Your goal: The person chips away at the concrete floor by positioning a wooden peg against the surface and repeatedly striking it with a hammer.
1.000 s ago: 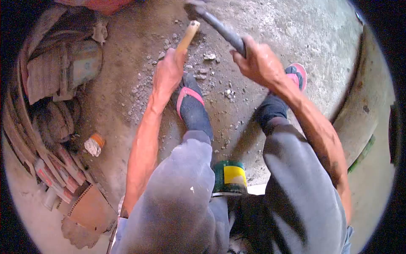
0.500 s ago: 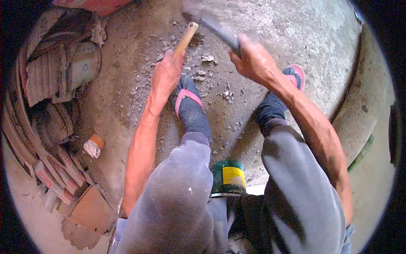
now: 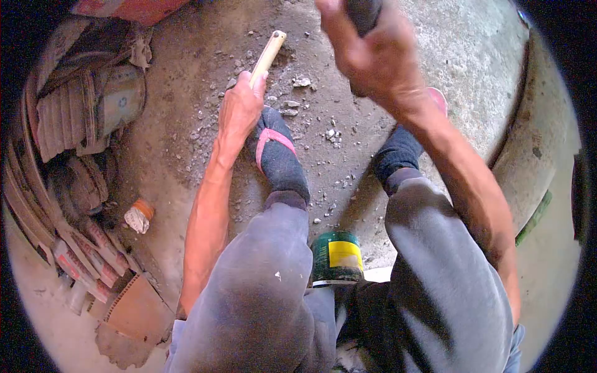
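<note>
My left hand (image 3: 240, 110) is closed around a pale, stick-like handle (image 3: 268, 57) that points up and away, with a dark spot at its far end. What lies below the fist is hidden. Raised high at the top of the view, my right hand (image 3: 388, 59) grips the dark handle of a hammer (image 3: 362, 13); it is blurred, and the hammer's head is out of sight. Broken grey stone chips (image 3: 301, 82) lie on the ground between my feet, near the left hand.
My feet wear dark socks and pink sandals (image 3: 278, 138). A green tin (image 3: 336, 260) with a yellow label is between my legs. Stacked cardboard (image 3: 93, 109) lines the left side, with a crumpled wrapper (image 3: 138, 217) nearby. A thick, rounded grey form (image 3: 540, 118) runs along the right.
My right hand has swung up toward the camera with the hammer, whose blurred head was near the pale handle's end. My left hand has barely moved and keeps its hold.
</note>
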Available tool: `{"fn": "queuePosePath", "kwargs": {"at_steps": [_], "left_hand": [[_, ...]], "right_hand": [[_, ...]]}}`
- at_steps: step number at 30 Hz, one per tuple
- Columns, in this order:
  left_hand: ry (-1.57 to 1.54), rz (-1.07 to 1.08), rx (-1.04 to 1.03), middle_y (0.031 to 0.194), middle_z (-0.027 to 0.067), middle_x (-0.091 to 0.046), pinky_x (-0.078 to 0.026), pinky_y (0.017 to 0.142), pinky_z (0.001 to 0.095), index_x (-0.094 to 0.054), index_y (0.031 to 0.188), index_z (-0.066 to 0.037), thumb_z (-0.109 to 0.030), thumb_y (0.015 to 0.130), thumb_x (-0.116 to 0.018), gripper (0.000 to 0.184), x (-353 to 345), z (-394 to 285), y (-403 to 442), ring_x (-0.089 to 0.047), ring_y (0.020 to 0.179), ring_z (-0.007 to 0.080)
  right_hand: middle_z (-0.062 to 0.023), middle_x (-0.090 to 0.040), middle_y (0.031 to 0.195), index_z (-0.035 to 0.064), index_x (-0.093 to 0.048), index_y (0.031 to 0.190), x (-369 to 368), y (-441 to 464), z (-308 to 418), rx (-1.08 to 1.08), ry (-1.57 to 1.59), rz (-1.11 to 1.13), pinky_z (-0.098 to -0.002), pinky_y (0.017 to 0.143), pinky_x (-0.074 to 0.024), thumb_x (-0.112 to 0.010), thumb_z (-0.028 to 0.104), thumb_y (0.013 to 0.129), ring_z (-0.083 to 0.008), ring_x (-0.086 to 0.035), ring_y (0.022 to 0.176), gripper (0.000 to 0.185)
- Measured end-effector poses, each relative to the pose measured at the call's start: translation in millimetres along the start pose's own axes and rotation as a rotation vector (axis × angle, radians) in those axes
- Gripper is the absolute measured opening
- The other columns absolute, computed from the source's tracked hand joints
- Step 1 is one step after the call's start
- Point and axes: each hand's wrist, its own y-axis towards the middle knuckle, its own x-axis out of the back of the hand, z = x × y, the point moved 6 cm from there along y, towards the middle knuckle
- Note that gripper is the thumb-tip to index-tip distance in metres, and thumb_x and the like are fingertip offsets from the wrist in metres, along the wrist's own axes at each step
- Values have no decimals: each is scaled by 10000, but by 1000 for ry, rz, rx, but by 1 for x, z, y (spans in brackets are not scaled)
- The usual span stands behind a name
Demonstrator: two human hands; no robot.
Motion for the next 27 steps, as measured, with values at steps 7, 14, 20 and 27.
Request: {"fn": "queuePosePath", "kwargs": {"at_steps": [7, 14, 20, 27], "left_hand": [[13, -51, -47, 856, 337, -640, -469, 716, 600, -556, 1020, -14, -441, 1000, -466, 437, -1, 0, -1, -607, 868, 538], [23, 14, -33, 896, 302, -638, -468, 715, 550, -588, 994, -10, -433, 1008, -462, 441, 1, 5, 11, -605, 876, 506], [78, 102, -107, 879, 297, -638, -469, 722, 528, -604, 965, 22, -448, 1010, -444, 498, 12, 1, 27, -611, 849, 490], [51, 329, -178, 870, 316, -632, -471, 770, 503, -647, 896, 58, -431, 990, -446, 537, 37, -12, 63, -626, 863, 475]], "right_hand": [[-296, -633, 792, -6, -559, 1005, -38, -82, -87, -448, -228, 623, -530, 677, -483, -632, 302, 900, -470, -647, 762, 333], [-306, -650, 848, -25, -520, 1024, -37, -118, -118, -613, -238, 682, -566, 753, -487, -622, 284, 882, -487, -644, 848, 355], [-306, -652, 869, -24, -512, 1039, -39, -121, -124, -624, -217, 712, -561, 773, -491, -625, 287, 881, -482, -644, 882, 367], [-265, -641, 843, 11, -547, 1030, -39, -125, -129, -648, -228, 679, -512, 758, -466, -627, 329, 903, -439, -648, 863, 352]]}}
